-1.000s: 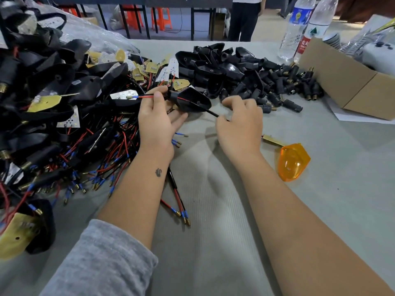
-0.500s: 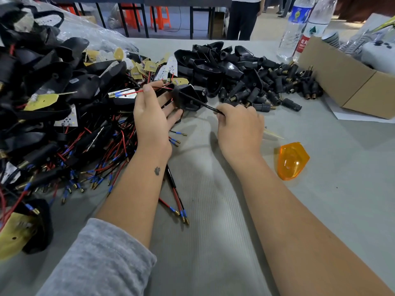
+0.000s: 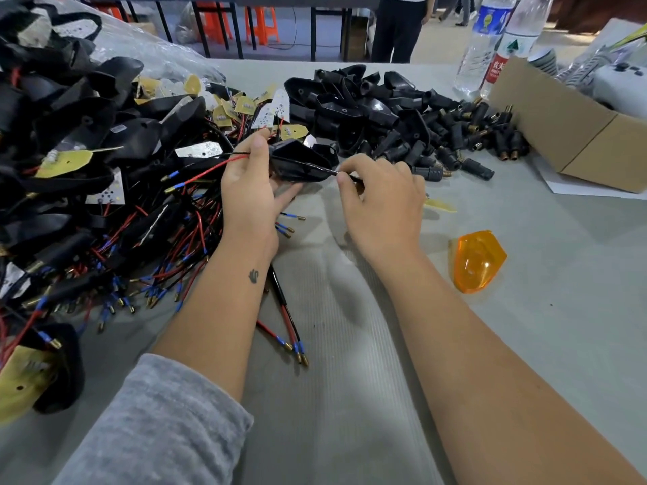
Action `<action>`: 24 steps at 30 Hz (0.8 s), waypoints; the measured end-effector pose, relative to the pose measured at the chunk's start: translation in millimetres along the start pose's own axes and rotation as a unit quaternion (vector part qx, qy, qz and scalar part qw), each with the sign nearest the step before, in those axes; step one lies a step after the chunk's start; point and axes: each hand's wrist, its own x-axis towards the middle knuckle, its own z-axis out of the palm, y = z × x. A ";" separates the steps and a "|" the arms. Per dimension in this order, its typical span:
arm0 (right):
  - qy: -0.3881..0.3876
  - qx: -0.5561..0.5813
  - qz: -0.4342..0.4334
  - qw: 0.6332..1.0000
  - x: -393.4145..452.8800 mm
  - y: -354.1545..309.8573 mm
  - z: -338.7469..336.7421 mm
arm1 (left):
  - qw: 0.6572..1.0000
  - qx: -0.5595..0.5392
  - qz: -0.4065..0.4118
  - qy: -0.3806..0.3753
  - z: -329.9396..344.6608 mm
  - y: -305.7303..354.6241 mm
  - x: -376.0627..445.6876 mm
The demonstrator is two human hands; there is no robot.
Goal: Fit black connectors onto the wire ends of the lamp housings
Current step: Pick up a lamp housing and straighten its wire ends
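Between the two heaps, my left hand grips a lamp housing just above the table; my right hand pinches its black wire; a slack pinch could let it slip back through; the connectors lie beyond, near.

Wired housings pile left on counter, connectors heap upper centre, box upper right, lens centre-right.
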 end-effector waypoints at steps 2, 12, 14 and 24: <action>0.003 -0.020 0.002 1.000 0.1 1.2 -0.9 | 1.000 -0.015 -0.002 0.002 -0.3 1.0 0.0; 0.013 0.129 -0.016 0.991 -1.4 -8.0 -1.8 | 0.989 0.081 -0.049 -0.113 8.4 -8.1 -8.4; -0.005 0.164 -0.036 0.986 -1.7 -9.4 -1.8 | 0.990 0.076 -0.046 -0.111 10.9 -8.3 -8.9; 0.028 0.141 0.048 0.988 0.1 -3.3 -4.5 | 0.999 -0.023 0.026 0.006 -0.1 -0.5 0.7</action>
